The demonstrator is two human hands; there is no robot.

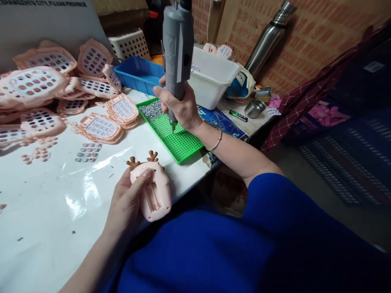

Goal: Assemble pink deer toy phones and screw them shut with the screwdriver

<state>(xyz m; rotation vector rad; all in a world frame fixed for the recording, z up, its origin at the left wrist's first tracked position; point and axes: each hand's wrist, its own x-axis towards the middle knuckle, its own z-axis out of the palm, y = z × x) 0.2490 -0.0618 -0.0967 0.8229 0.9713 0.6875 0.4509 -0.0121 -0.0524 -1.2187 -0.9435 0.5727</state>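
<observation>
At the far left of the white table (55, 211), pink toy shells (33, 83) with rows of button holes lie heaped, and a few shells fitted with keypads (100, 128) sit just right of them, with a small sheet of coloured buttons (88, 152) lying nearer to me. My left hand (130, 201) is near the table's near edge, fingers curled under and thumb pressed on top of a pink toy (154, 191) with brown antlers, which lies back-side up with its open slot showing; my grip is closed on it. Further right and a little farther off lies a green tray (180, 142) with a grid of small holes, and a pile of silvery screws (152, 110) fills its far left corner. My right hand (181, 108) is wrapped tight round a grey electric screwdriver (177, 53), held upright, its tip down at the tray's grid. Behind the tray stand a blue bin (137, 73) and a white tub (214, 75). Far right, a steel flask (269, 36) leans against the wall, with a small metal cup (255, 108) near it on the table.
</observation>
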